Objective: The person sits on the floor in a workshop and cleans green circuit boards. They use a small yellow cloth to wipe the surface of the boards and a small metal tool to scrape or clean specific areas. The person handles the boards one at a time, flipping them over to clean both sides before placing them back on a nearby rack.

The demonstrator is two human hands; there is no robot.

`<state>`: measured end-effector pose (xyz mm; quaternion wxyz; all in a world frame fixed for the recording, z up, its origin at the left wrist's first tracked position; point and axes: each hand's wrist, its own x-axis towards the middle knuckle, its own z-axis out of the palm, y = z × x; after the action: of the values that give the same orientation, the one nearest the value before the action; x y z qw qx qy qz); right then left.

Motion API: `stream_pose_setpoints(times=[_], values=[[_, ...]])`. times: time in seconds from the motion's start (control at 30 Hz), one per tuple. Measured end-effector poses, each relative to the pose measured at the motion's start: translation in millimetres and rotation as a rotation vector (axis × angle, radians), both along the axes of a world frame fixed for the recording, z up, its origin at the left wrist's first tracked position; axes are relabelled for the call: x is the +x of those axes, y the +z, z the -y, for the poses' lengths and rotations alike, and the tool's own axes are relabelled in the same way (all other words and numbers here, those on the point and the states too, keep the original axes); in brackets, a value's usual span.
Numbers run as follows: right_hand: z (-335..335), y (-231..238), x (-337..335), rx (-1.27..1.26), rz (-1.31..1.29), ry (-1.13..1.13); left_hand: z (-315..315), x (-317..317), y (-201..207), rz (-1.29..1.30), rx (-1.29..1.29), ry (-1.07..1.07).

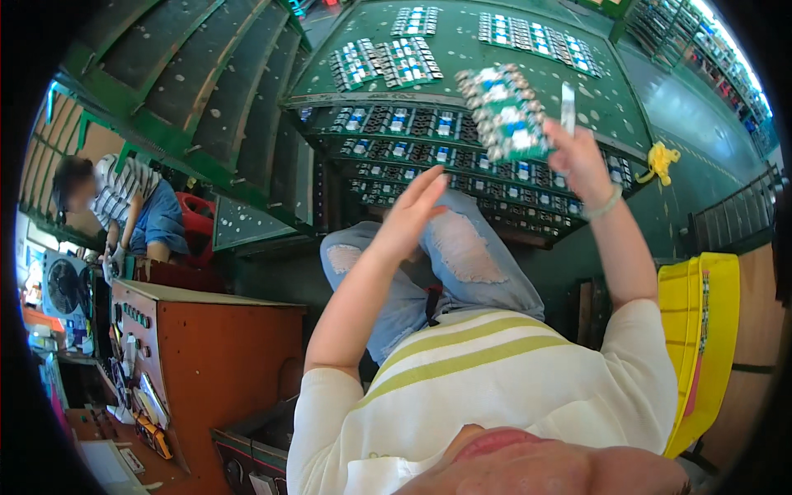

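Note:
My right hand [582,162] is raised over the near edge of a green rack. Its fingers pinch the lower right edge of a green circuit board panel [510,115], packed with white, blue and metallic parts and slightly blurred. A narrow pale strip [568,107] juts up beside those fingers; I cannot tell whether they grip it. My left hand [412,213] hovers above my knees, holding nothing, its fingers stretched out, lower than the panel and to its left.
On the green rack top [450,87] lie several similar panels [408,62]. Rows of boards [396,124] fill shelves underneath. Left stand an empty-shelved green rack [206,99] and an orange-brown cabinet [231,371]; a seated person [132,206] works beyond. A yellow bin [701,330] is at right.

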<state>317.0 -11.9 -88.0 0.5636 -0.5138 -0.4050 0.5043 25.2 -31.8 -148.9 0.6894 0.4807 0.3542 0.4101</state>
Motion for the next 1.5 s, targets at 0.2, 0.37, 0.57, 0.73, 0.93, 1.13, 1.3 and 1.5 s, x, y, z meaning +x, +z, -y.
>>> stream_pose_setpoints(times=[0.2,0.37,0.57,0.73,0.93,1.13,1.3,1.5], values=[[-46.1,3.5,124.1,-0.048,0.219,-0.219,36.8,-85.7,-140.2,-1.694,0.773,0.195],[-67.3,-10.8,175.3,-0.086,1.408,-0.388,45.1,-103.5,-168.0,-1.768,0.797,0.18],[-77.7,-12.4,129.2,0.42,1.432,-0.34,53.2,-104.8,-165.3,-1.61,0.916,0.334],[-101.1,18.2,29.2,0.298,1.37,-0.215,73.2,-108.1,-158.7,-1.41,0.965,0.389],[-65.3,-17.0,-33.0,1.105,1.423,-0.059,97.4,-110.8,-154.4,-1.365,0.936,0.411],[11.9,-198.5,-29.2,0.537,1.345,0.721,65.5,-103.0,-188.6,-1.389,0.84,0.297],[-8.6,-363.4,-10.1,-0.251,1.2,0.802,35.1,-112.8,-218.1,-1.615,0.61,0.107],[-83.0,-449.0,-51.1,-0.47,1.537,0.812,-29.0,-112.1,-233.1,-1.628,0.048,-0.262]])
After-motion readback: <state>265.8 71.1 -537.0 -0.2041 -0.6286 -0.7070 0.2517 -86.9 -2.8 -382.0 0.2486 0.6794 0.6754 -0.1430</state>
